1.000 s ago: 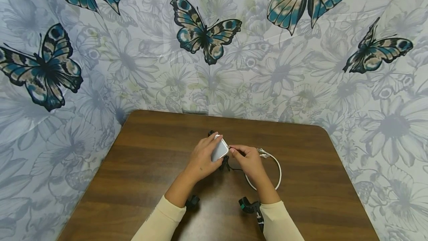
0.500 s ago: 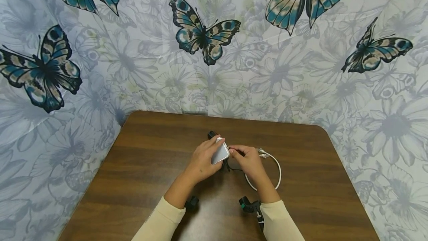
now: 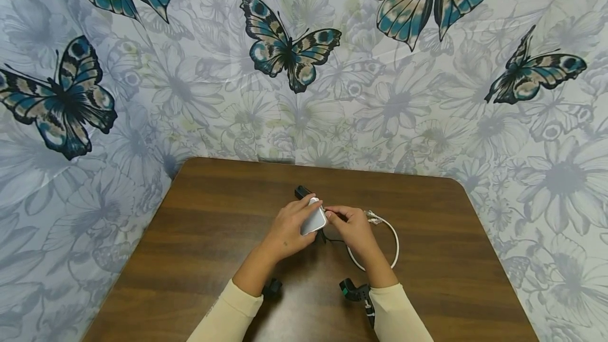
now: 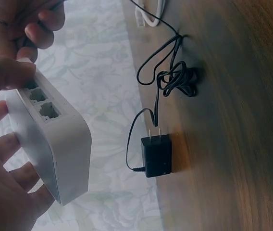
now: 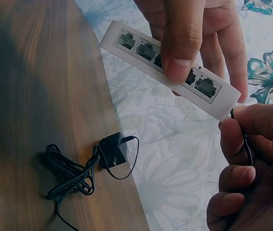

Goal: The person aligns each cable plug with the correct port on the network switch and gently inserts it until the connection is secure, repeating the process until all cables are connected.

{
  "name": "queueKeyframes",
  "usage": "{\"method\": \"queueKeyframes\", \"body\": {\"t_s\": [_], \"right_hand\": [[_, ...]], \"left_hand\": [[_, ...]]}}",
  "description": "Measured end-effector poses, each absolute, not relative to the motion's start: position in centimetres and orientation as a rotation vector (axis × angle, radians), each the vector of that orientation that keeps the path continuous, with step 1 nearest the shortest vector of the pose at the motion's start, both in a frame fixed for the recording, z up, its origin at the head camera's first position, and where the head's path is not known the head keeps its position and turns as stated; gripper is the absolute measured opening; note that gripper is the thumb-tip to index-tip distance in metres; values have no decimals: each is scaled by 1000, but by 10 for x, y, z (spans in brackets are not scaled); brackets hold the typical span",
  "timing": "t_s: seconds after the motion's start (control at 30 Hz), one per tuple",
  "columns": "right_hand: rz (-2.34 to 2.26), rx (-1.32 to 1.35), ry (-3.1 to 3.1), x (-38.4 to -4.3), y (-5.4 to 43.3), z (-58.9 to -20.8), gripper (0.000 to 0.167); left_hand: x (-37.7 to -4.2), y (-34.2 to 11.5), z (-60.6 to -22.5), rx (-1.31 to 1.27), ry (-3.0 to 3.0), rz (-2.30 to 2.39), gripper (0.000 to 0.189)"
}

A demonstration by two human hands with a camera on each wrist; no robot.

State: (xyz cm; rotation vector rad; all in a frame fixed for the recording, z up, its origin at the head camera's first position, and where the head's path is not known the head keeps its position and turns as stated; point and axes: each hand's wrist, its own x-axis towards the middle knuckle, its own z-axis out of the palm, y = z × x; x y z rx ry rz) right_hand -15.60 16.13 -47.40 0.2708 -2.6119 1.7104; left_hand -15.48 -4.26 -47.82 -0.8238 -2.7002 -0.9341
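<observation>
A white network switch [image 3: 314, 222] with a row of Ethernet ports is held above the table in my left hand [image 3: 287, 230]. In the right wrist view the left thumb [image 5: 180, 67] presses across the port side of the switch [image 5: 127, 54], covering some ports. My right hand [image 3: 355, 230] pinches the end of a thin black power cord [image 5: 246, 144] at one end of the switch. Fingers hide the plug, so how far it sits in the switch cannot be seen. The cord runs to a black power adapter [image 4: 157, 156] on the table, its prongs showing.
Slack black cord [image 4: 171, 79] lies bundled near the adapter. A looped white Ethernet cable [image 3: 397, 241] rests on the wooden table [image 3: 199, 257] by the right forearm. A butterfly-patterned cloth [image 3: 304, 120] hangs behind the far edge. Black camera mounts [image 3: 353, 292] sit at both wrists.
The switch and the left fingers have shifted slightly down and toward the right hand, showing more of the adapter behind. The right hand has stayed almost still, pinching the cord.
</observation>
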Motion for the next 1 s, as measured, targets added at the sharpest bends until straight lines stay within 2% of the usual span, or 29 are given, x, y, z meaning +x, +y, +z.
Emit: {"method": "queueKeyframes", "body": {"t_s": [0.47, 0.73, 1.0], "right_hand": [[1607, 274, -2685, -156, 162, -475, 21], [1600, 298, -2694, -155, 164, -478, 28], [1562, 296, -2700, -157, 164, -478, 6]], "left_hand": [[-157, -43, -482, -869, -2709, -857, 70], [-155, -43, -485, -885, -2775, -815, 70], [-155, -45, -487, -909, -2752, -822, 70]]}}
